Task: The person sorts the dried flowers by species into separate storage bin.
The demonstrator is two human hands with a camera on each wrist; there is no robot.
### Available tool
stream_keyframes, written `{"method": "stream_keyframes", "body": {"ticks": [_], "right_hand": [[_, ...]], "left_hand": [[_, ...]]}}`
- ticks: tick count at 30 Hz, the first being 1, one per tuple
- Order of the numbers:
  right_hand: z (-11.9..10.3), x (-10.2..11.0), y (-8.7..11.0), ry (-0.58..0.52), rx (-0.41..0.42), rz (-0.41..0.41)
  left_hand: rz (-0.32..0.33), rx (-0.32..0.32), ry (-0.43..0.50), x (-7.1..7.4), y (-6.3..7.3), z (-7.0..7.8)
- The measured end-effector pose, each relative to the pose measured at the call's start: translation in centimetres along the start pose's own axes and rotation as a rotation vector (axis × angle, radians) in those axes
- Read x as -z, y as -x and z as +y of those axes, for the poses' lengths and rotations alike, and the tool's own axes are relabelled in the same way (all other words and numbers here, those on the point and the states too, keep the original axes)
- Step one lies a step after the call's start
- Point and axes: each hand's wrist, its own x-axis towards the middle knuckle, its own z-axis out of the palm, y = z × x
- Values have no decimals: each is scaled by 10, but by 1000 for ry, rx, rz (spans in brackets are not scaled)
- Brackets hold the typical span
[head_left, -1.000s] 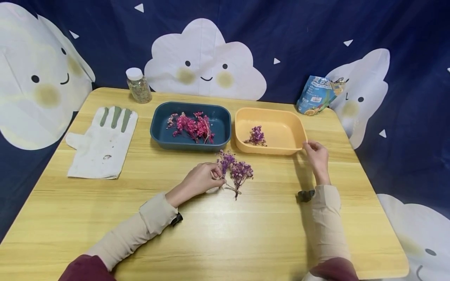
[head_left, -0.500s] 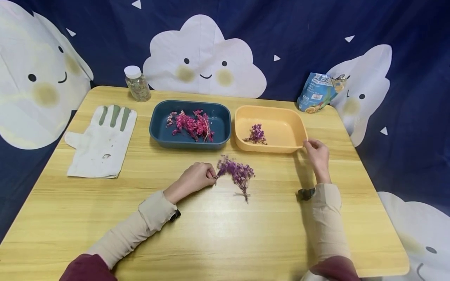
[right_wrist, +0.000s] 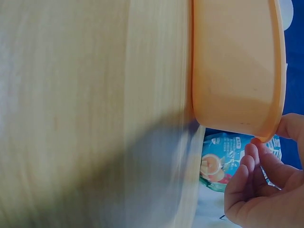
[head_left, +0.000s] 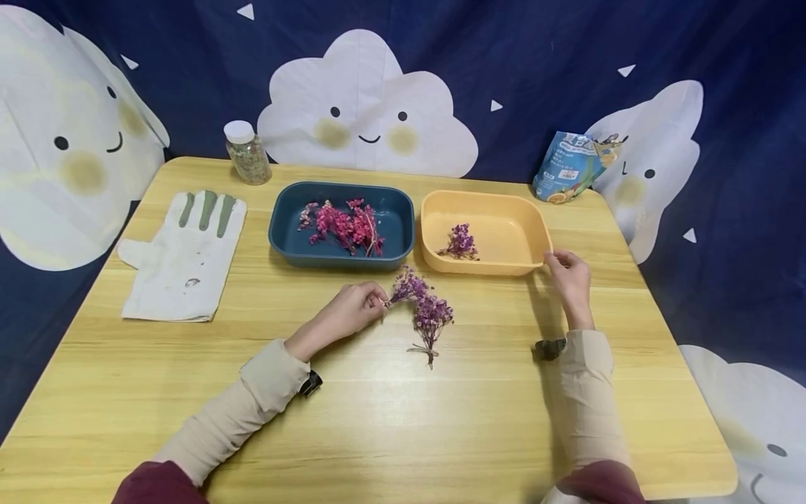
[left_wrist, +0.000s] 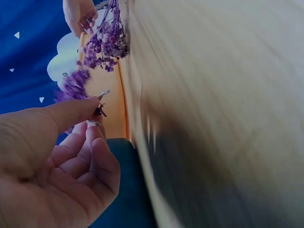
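My left hand (head_left: pixel 349 309) pinches the tied stem end of a small bunch of purple dried flowers (head_left: pixel 409 285) between thumb and fingertips, as the left wrist view also shows. Overlapping its blossoms is a second purple bunch (head_left: pixel 432 318), tied with twine, with its stems toward me. My right hand (head_left: pixel 569 283) pinches the near right corner of the yellow plastic bin (head_left: pixel 513 238), thumb and fingers at the rim in the right wrist view. Inside that bin, toward the left, lies another purple bunch (head_left: pixel 462 241). To its left, a dark blue bin (head_left: pixel 290 231) holds pink dried flowers (head_left: pixel 343 227).
On the left lies a white work glove (head_left: pixel 179 269) with green finger patches. A clear jar (head_left: pixel 250 159) with a white lid stands at the back left. At the back right corner is a blue pouch (head_left: pixel 567 168). A navy cloud-print curtain (head_left: pixel 504 42) rises behind the table.
My left hand has drawn its purple bunch a little to the left and turned it so the stems point left. The other loose bunch has shifted slightly nearer me. My right hand stays at the bin corner.
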Motion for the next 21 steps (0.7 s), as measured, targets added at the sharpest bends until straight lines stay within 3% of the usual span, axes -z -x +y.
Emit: {"method": "stream_keyframes", "body": {"ticks": [5,21], "right_hand": [[0,1,1,-8,-11,-15],[1,-1,0,-9,-3,13]], "left_hand": [[-3,-18,-52,-1,-1,0],[39,-34,-5,3,-2,5]]}}
